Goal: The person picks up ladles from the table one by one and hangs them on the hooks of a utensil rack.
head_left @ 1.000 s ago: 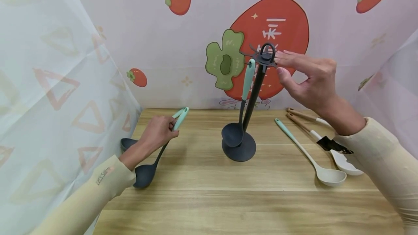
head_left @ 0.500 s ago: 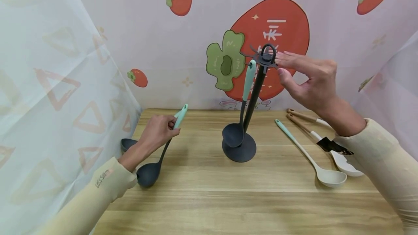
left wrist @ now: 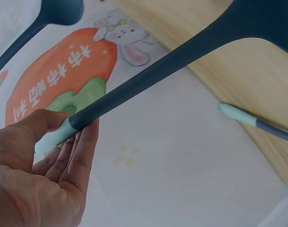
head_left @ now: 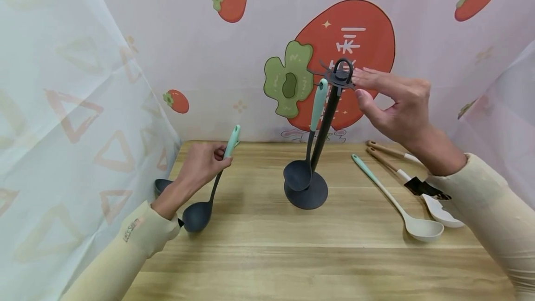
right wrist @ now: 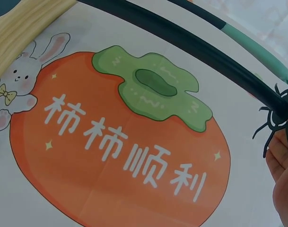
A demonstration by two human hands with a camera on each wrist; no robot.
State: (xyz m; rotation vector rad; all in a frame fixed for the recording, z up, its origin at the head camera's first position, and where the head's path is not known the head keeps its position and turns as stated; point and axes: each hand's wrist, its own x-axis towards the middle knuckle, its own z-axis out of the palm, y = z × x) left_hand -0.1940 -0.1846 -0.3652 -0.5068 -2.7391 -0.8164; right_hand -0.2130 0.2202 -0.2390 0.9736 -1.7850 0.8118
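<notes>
Looks barely begun: with the stand as clock centre, has a first ladle hung at nine o'clock. Pinches a second ladle by the handle in the left hand, also toward nine, not yet hooked on. Touches the stand's top from three o'clock with the right hand, fingers fairly straight; cannot tell about any pinch. Leaves on the table a dark scoop beyond the left hand, a pale ladle toward four, two wooden-handled utensils toward two.
</notes>
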